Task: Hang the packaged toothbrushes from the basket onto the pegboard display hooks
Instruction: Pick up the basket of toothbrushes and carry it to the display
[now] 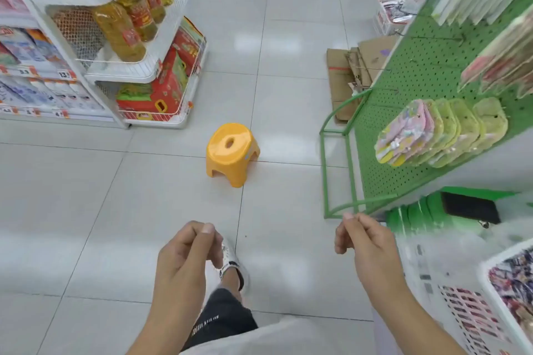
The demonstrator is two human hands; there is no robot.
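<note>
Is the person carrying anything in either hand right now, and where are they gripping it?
Nothing is held. The left hand and the right hand both hang over the floor with loosely curled fingers, empty. The white basket sits untouched at the right.

Bare forearms and bare hands, left hand (184, 251) and right hand (364, 242), no sleeves in view; dark shorts (222, 323) with small white markings, pale shirt hem (277, 340), white patterned slip-on shoe (230, 266) with dark strap.

White slotted basket (450, 294) lower right, green pegboard (418, 112) beyond, packaged goods hanging
</note>
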